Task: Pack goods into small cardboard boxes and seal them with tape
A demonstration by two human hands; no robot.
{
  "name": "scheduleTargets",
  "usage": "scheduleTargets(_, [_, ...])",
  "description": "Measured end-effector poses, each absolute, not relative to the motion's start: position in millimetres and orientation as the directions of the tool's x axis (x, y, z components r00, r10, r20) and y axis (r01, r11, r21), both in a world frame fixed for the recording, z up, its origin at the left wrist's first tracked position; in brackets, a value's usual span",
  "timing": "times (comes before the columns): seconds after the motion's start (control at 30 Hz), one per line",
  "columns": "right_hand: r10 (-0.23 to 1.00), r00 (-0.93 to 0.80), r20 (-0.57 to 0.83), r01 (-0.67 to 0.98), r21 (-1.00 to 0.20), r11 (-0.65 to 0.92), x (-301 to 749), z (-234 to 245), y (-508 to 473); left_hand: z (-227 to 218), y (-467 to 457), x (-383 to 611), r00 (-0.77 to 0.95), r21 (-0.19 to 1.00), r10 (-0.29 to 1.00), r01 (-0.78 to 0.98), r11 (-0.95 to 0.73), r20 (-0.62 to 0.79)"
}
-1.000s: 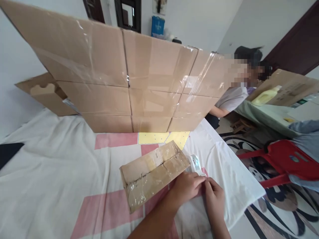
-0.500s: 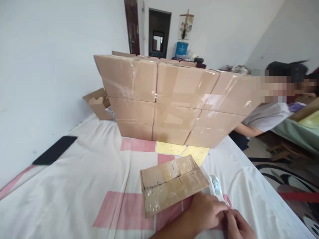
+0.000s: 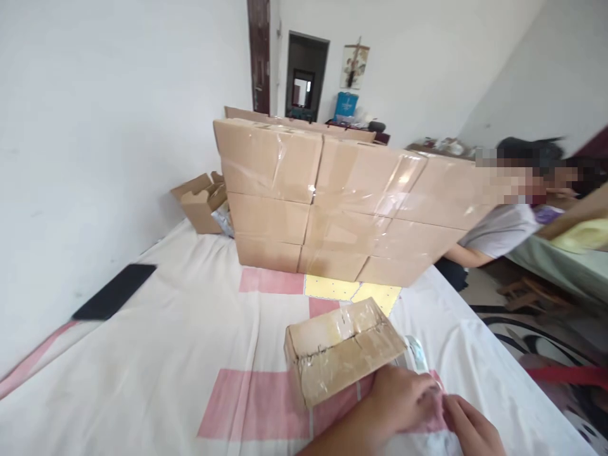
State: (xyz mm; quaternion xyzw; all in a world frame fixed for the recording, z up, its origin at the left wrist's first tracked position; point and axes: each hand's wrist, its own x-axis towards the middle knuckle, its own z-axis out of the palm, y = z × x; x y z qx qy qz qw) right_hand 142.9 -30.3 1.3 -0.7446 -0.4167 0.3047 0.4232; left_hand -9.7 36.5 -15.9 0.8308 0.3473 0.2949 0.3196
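White cloth spreads beneath two hands: the left hand curls its fingers while the right hand keeps its own bunched close by; whether either grips anything cannot be told. Just beyond the left hand, a taped box lies aslant, a pale shiny object beside its right end. Farther back, taped cartons stand upright near a person.
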Motion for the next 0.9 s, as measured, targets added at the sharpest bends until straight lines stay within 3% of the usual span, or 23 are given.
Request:
scheduleTargets(0.17, [0.868,0.483,-0.113,0.364,-0.876,-0.317,125.1,30.6,-17.2,-4.2,35.8,-17.5,0.593,0.794,0.79,0.401,-0.457,0.156])
scheduleTargets(0.4, [0.913,0.406,-0.047,0.489,-0.832,-0.26,128.6,12.3,-33.7,5.4,26.4,-28.3,0.617,0.73,0.757,0.413,-0.544,0.215])
scheduleTargets(0.53, [0.941,0.338,-0.032,0.459,-0.867,-0.194,125.7,-4.6,-42.4,3.7,24.0,-27.9,0.624,0.698,0.735,0.401,-0.594,0.267])
scheduleTargets(0.7, [0.91,0.406,0.085,0.435,-0.893,-0.111,110.7,-3.6,-42.9,3.2,24.2,-28.9,0.605,0.715,0.737,0.367,-0.595,0.303])
scheduleTargets(0.9, [0.86,0.479,0.174,0.432,-0.9,-0.058,103.4,-2.1,-47.8,0.6,19.0,-29.2,0.641,0.618,0.677,0.379,-0.689,0.361])
